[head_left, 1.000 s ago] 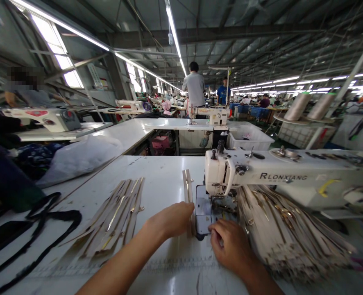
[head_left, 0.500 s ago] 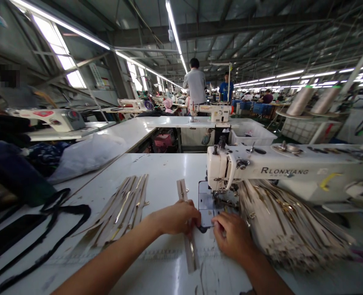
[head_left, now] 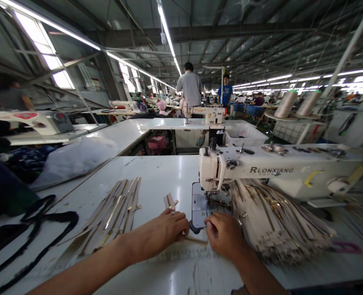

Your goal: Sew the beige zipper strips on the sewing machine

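My left hand (head_left: 166, 230) is closed on a beige zipper (head_left: 169, 200) with a gold-coloured pull. The zipper's top end shows above my fingers; another part sticks out from under them toward my right hand. My right hand (head_left: 226, 234) has its fingers curled in a pinch at the near edge of the metal needle plate (head_left: 199, 209); whatever it holds is hidden. Just beyond, the head of a white sewing machine (head_left: 210, 170) stands over the plate. To the right of it lies a thick bundle of zippers (head_left: 276, 225). Several separate zippers (head_left: 116, 213) lie side by side at the left.
Black fabric straps (head_left: 60, 219) and a white plastic bag (head_left: 77, 157) lie on the left. A pink-handled tool (head_left: 347, 247) sits right of the bundle. Thread cones (head_left: 286, 104) stand behind the machine. Beyond are another sewing machine (head_left: 210, 114), a white bin (head_left: 246, 133) and other people.
The zipper in my left hand was lying straight, its lower end toward me; now that end is turned rightward toward my right hand. The view has shifted slightly to the right.
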Action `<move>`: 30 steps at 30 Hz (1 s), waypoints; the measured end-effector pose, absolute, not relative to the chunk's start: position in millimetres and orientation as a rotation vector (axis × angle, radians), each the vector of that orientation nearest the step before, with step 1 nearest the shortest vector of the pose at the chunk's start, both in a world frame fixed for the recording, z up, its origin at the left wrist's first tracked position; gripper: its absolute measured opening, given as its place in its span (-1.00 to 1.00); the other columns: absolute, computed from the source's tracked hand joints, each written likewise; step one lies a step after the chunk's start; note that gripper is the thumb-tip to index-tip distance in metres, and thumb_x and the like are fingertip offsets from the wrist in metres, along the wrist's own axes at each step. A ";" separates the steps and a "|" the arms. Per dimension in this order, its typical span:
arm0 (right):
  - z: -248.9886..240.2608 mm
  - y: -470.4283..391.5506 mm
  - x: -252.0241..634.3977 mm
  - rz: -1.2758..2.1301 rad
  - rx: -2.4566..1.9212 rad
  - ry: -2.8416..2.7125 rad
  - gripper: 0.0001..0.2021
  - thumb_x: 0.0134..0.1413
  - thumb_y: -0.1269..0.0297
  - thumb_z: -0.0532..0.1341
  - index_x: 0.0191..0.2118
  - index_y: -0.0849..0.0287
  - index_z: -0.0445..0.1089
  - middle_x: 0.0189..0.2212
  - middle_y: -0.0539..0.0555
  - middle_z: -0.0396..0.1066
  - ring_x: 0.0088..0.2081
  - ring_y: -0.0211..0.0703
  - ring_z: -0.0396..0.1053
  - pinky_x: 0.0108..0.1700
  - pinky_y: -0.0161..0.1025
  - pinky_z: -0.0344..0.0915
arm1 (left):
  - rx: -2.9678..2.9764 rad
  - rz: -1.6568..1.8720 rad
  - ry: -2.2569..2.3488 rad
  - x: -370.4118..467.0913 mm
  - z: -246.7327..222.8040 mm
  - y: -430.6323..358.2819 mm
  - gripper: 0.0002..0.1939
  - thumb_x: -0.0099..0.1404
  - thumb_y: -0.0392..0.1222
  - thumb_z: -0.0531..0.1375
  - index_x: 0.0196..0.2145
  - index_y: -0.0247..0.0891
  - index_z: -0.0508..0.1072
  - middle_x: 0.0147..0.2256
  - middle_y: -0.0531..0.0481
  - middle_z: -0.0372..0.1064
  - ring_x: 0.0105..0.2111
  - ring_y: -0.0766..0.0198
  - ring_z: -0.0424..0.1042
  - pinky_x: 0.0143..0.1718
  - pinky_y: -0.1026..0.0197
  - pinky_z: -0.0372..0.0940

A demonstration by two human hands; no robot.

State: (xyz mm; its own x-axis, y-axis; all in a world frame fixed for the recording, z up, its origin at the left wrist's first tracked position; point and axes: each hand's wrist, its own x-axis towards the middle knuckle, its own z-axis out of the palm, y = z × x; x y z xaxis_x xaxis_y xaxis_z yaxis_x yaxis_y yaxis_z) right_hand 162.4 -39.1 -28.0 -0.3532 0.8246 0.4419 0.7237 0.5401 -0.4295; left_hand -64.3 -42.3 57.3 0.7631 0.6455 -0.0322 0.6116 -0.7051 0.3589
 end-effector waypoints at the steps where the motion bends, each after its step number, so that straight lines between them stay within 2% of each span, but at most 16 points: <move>1: -28.3 -39.0 162.2 0.217 -1.247 -2.152 -0.81 0.02 0.47 0.08 -0.36 0.16 0.44 -0.42 0.03 0.45 -0.37 -0.22 0.36 -0.28 -0.30 0.17 | 2.568 0.175 0.953 -63.6 70.4 -46.3 -0.82 0.38 -0.32 0.04 -0.15 -0.17 0.41 -0.23 -0.01 0.35 -0.20 0.22 0.34 -0.08 0.21 0.14; 5: -28.8 -38.5 162.0 0.249 -1.237 -2.152 -0.80 0.03 0.47 0.07 -0.37 0.16 0.44 -0.45 0.01 0.42 -0.40 -0.22 0.34 -0.32 -0.30 0.14 | 2.312 0.326 0.816 -60.4 122.7 -60.8 -0.80 0.43 -0.22 -0.05 -0.17 -0.20 0.36 -0.16 -0.09 0.29 -0.17 0.23 0.31 -0.10 0.26 0.20; 8: -28.8 -38.5 162.2 0.272 -1.212 -2.130 -0.81 0.03 0.46 0.07 -0.38 0.17 0.43 -0.48 0.00 0.40 -0.42 -0.22 0.33 -0.34 -0.31 0.13 | 2.116 0.446 0.855 -57.6 132.0 -63.9 -0.82 0.43 -0.11 -0.02 -0.20 -0.21 0.31 -0.23 -0.05 0.29 -0.24 0.26 0.29 -0.13 0.25 0.24; 12: -29.1 -38.7 162.7 0.301 -1.199 -2.094 -0.81 0.06 0.45 0.05 -0.34 0.16 0.42 -0.47 0.00 0.39 -0.41 -0.23 0.33 -0.33 -0.31 0.14 | 1.687 0.717 0.832 -48.1 112.9 -66.3 -0.77 0.35 -0.04 0.13 -0.18 -0.26 0.34 -0.29 -0.02 0.30 -0.30 0.29 0.29 -0.25 0.27 0.28; 15: -28.2 -39.3 163.3 0.329 -1.183 -2.096 -0.80 0.08 0.44 0.04 -0.32 0.17 0.41 -0.47 0.00 0.38 -0.41 -0.24 0.32 -0.33 -0.32 0.14 | 1.376 0.745 0.695 -36.8 98.4 -73.3 -0.79 0.25 -0.08 0.25 -0.28 -0.30 0.41 -0.41 0.01 0.32 -0.45 0.37 0.30 -0.38 0.31 0.27; 18: -25.7 -39.9 163.7 0.371 -1.191 -2.076 -0.79 0.10 0.43 0.03 -0.32 0.17 0.42 -0.44 0.02 0.39 -0.42 -0.24 0.32 -0.34 -0.32 0.15 | 1.201 0.761 0.652 -24.8 86.4 -76.9 -0.78 0.21 -0.09 0.28 -0.37 -0.32 0.43 -0.52 0.06 0.28 -0.56 0.43 0.25 -0.48 0.34 0.25; 26: -24.3 -39.2 163.2 0.622 -1.185 -1.776 -0.57 0.32 0.17 -0.15 -0.30 0.20 0.42 -0.45 0.10 0.44 -0.38 -0.16 0.39 -0.30 -0.28 0.26 | 1.164 0.691 1.085 -7.0 22.5 -30.3 -0.60 -0.01 0.02 0.36 -0.34 -0.36 0.44 -0.56 0.09 0.32 -0.57 0.39 0.29 -0.51 0.33 0.22; 30: -30.7 -35.2 162.6 0.597 -1.207 -1.752 -0.65 0.25 0.15 -0.02 -0.34 0.20 0.44 -0.43 0.12 0.47 -0.39 -0.14 0.42 -0.32 -0.27 0.29 | 1.192 0.626 1.126 -2.1 -2.9 -11.4 -0.53 -0.05 0.10 0.35 -0.34 -0.36 0.43 -0.58 0.08 0.35 -0.59 0.37 0.31 -0.47 0.29 0.25</move>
